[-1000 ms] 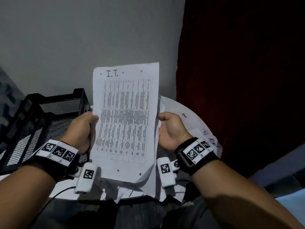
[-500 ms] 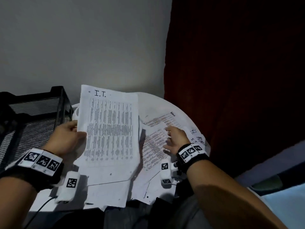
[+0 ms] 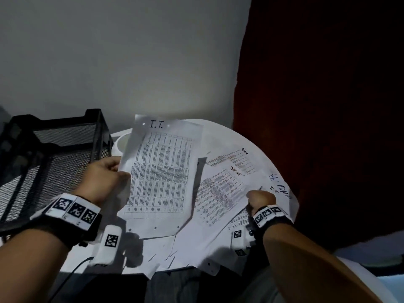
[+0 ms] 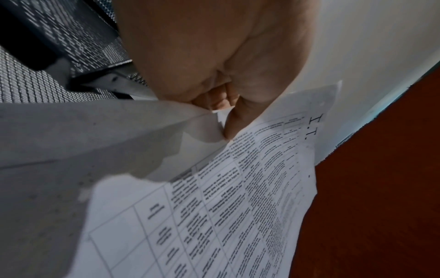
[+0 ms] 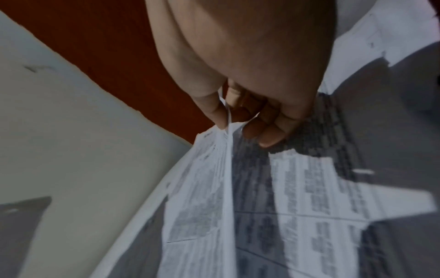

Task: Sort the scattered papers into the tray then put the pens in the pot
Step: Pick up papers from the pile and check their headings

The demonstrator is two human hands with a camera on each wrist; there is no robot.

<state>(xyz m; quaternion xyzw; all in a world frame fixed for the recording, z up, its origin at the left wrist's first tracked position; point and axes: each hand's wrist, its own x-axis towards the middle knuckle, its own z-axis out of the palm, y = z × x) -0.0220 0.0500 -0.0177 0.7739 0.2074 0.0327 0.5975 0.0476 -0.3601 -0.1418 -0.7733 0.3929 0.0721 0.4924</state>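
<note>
left hand (image 3: 104,179) pinches the left edge of the i.t. sheet (image 3: 161,176), thumb on top, fingers curled under; in the left wrist view the fingertips are mostly hidden by the palm and the paper fold. sheet is lifted off the bench (image 3: 220,136), tilted, top edge toward the wall side. a 2nd sheet seems to hang behind it in that grip, can't tell for sure.

right hand (image 3: 261,199) near the right edge of the bench, grip closed on the right edge of the task list sheet (image 3: 220,191); right wrist view shows the paper edge nipped between thumb and curled fingers (image 5: 269,131). print there is too blurred to read.

more loose papers (image 3: 192,248) lie overlapped on the round white bench, some hanging over the near edge; how many, can't count. one near the right edge reads "admin" (image 3: 243,156), another has handwriting partly cut off by the right wrist.

black mesh tray (image 3: 54,154) stands at the left edge of the bench, left part out of frame, inside hard to see. something white and rounded (image 3: 121,143) peeks between tray and i.t. sheet, mostly covered, can't id it.
</note>
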